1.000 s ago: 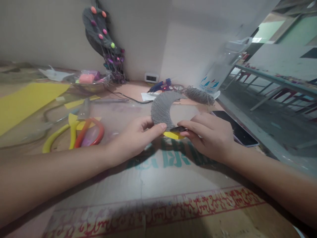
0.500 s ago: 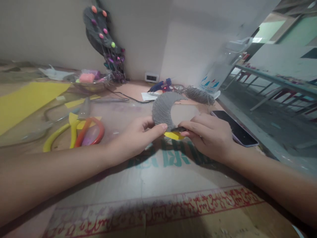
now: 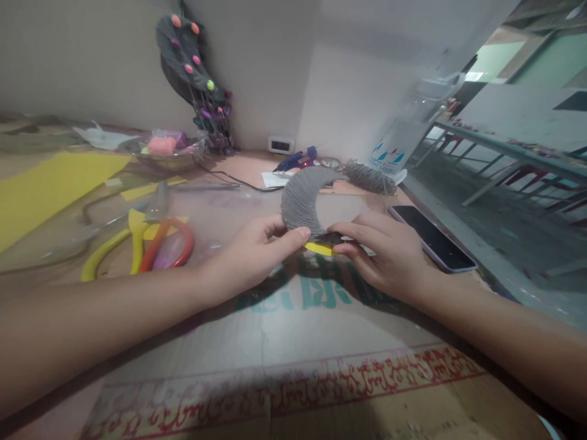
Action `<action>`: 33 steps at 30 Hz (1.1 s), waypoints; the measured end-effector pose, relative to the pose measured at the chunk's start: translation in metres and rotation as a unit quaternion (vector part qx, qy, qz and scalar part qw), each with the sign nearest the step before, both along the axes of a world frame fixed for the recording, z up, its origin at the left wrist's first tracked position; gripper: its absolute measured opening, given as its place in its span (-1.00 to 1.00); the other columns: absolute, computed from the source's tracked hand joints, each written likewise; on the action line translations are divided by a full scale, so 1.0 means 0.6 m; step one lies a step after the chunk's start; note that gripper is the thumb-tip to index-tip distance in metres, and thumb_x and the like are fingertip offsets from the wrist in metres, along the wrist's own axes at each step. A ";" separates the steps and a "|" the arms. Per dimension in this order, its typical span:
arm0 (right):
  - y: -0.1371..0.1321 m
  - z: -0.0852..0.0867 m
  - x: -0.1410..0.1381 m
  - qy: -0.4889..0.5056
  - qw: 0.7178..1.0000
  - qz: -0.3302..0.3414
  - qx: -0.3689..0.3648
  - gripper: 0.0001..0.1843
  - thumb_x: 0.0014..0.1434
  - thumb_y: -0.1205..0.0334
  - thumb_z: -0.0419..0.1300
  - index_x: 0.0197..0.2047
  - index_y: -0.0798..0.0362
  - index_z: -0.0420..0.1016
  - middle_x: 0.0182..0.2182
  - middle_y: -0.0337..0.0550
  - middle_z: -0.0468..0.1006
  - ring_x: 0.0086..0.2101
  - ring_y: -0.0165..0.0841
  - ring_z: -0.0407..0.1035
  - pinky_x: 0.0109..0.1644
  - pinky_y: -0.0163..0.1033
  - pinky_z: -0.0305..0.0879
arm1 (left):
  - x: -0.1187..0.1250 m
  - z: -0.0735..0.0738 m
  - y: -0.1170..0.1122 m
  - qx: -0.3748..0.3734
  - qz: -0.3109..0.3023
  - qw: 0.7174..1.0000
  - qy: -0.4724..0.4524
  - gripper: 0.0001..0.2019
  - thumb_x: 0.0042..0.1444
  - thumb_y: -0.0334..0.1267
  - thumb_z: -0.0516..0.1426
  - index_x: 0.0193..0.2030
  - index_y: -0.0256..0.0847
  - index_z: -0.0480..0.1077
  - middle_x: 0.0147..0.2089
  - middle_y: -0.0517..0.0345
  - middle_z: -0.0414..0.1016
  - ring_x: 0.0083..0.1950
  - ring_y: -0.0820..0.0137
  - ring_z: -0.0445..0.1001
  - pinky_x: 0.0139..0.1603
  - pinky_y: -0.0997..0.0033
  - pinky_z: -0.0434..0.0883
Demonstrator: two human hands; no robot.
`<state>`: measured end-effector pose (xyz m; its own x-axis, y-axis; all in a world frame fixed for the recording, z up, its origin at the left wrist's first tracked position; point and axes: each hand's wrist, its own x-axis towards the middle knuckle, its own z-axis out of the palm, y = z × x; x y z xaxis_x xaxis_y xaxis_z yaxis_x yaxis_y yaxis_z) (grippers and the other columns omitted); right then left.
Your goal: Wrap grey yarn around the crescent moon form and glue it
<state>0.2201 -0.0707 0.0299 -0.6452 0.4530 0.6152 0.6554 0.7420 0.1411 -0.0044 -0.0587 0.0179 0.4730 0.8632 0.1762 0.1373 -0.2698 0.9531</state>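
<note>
I've got one patterned cardboard sheet (image 3: 220,349) below the hands, one yellow sheet (image 3: 50,189) at left. Two hands, fingers pinched narrow: left hand (image 3: 252,252), right hand (image 3: 387,252). One dark beaded crescent (image 3: 183,54) at the wall, six coloured balls up top. One clear bottle (image 3: 389,150), contents unclear to me. One bowl (image 3: 169,164), pink and purple packets inside. One phone (image 3: 435,240) beside the right hand. And here's one grey crescent (image 3: 298,205), between the hands, lower part in the left's grip! One yellow strip (image 3: 321,249) just beneath; one dark piece (image 3: 335,238) in the right fingers, perhaps the crescent's tip, I can't tell.
</note>
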 end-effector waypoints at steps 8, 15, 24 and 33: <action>0.000 0.000 -0.001 -0.032 0.998 -0.014 0.043 -0.77 0.29 0.19 0.11 -0.16 0.12 0.53 -0.47 -0.15 0.50 -0.44 -0.37 0.32 -0.38 -0.26 0.16 | 0.000 0.000 0.000 -0.014 -0.001 1.000 0.011 -0.63 0.17 0.00 0.09 -0.05 -0.20 0.51 -0.15 0.07 0.58 -0.10 0.27 0.48 -0.01 0.27 0.42; 0.002 0.003 0.002 -0.032 0.999 -0.007 0.039 -0.78 0.28 0.21 0.12 -0.14 0.14 0.54 -0.45 -0.12 0.50 -0.42 -0.35 0.32 -0.35 -0.24 0.16 | -0.002 0.001 0.000 -0.012 -0.003 1.000 -0.001 -0.69 0.16 -0.02 0.11 -0.12 -0.14 0.54 -0.14 0.13 0.60 -0.12 0.31 0.51 -0.06 0.35 0.43; 0.004 0.005 0.001 -0.008 1.000 0.004 0.002 -0.76 0.30 0.19 0.09 -0.15 0.13 0.54 -0.45 -0.12 0.49 -0.43 -0.36 0.31 -0.37 -0.26 0.17 | -0.005 -0.002 0.000 -0.021 -0.014 1.000 0.000 -0.68 0.16 -0.01 0.11 -0.09 -0.13 0.53 -0.16 0.10 0.60 -0.16 0.32 0.50 -0.09 0.34 0.43; 0.009 0.001 0.004 -0.004 1.000 0.019 0.019 -0.77 0.29 0.22 0.10 -0.17 0.15 0.54 -0.48 -0.13 0.47 -0.46 -0.37 0.29 -0.40 -0.27 0.15 | -0.004 -0.002 0.000 -0.025 -0.016 1.000 0.002 -0.71 0.15 -0.02 0.12 -0.17 -0.15 0.54 -0.28 0.12 0.60 -0.25 0.34 0.49 -0.20 0.38 0.43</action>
